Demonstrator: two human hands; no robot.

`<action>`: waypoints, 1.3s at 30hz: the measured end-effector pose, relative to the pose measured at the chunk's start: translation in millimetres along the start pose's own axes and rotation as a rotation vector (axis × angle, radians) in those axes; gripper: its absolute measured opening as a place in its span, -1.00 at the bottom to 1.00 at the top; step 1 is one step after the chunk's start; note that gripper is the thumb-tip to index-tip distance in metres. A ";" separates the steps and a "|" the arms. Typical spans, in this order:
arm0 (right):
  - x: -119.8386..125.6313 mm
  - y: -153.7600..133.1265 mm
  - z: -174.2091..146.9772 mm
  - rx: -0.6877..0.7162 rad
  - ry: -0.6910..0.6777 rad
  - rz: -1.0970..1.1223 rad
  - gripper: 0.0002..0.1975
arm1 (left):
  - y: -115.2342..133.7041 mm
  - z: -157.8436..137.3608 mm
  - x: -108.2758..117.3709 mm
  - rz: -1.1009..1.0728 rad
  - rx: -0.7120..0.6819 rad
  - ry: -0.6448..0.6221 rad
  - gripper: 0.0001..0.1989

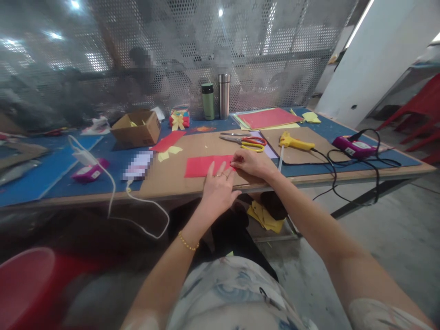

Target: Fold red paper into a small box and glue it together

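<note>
A red rectangular sheet (199, 167), paper or felt, lies flat on a brown cardboard mat (165, 178) near the table's front edge. My left hand (220, 188) rests flat on its right part, fingers spread. Closed in a pinch, my right hand (252, 164) holds the sheet's right end, where the fingertips cover the edge. Just beyond the sheet lie scissors with red handles (254, 139) and scissors with yellow handles (253, 147). Off to the right, a yellow glue gun (297, 143) lies on another piece of cardboard.
A cardboard box (137, 130), a green bottle (208, 101) and a steel flask (224, 97) stand at the back. Red and yellow sheets (271, 118) are stacked back right. Purple power strips (354, 145) with loose cables lie at both sides. A phone (138, 165) is charging left.
</note>
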State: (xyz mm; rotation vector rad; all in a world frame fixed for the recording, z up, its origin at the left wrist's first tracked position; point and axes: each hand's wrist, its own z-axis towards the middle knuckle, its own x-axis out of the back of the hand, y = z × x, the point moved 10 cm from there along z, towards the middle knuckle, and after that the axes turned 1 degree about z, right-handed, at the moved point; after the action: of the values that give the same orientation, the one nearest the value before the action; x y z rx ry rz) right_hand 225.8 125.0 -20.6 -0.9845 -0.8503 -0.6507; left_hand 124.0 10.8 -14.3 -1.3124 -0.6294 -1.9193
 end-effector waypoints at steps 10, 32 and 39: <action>4.1 -8.0 -6.4 0.048 -0.001 0.004 -0.89 | 5.2 1.9 -5.8 0.063 -0.012 0.063 -0.43; 22.3 17.4 -2.3 -0.088 -0.152 -0.096 -0.74 | 0.5 1.6 -5.8 0.007 0.014 0.029 -0.47; 10.7 10.2 10.5 -0.082 -0.317 -0.181 -0.71 | 1.1 0.7 -4.6 0.001 0.008 0.037 -0.47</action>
State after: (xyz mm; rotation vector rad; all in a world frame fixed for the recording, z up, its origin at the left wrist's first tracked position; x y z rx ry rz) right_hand 236.2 137.8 -12.9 -1.1105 -1.2098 -0.6981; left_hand 126.3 11.9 -18.4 -1.2695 -0.6169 -1.9339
